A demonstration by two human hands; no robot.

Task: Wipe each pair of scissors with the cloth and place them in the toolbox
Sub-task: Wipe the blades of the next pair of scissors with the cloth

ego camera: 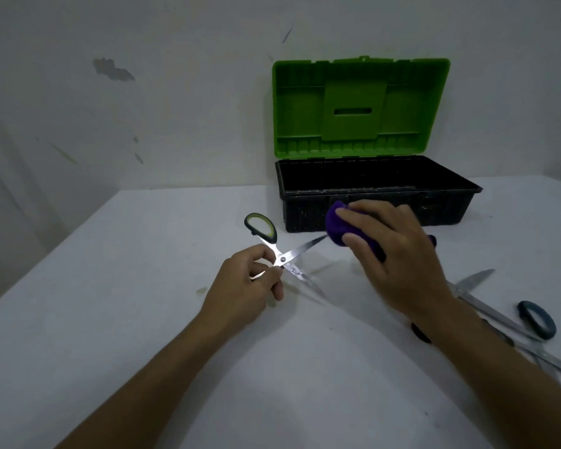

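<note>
My left hand grips one handle of a pair of scissors with black-and-green handles, held spread open above the white table. Bunched in my right hand is a purple cloth, pressed over the tip of the upper blade. The toolbox stands behind them by the wall, a black tub with its green lid swung up; the tub's inside looks dark. Other scissors, one with a teal handle, lie on the table at the right, partly hidden by my right forearm.
A stained white wall rises right behind the table and toolbox. The table's left edge runs diagonally at the left of the view. A small black object lies beside my right wrist.
</note>
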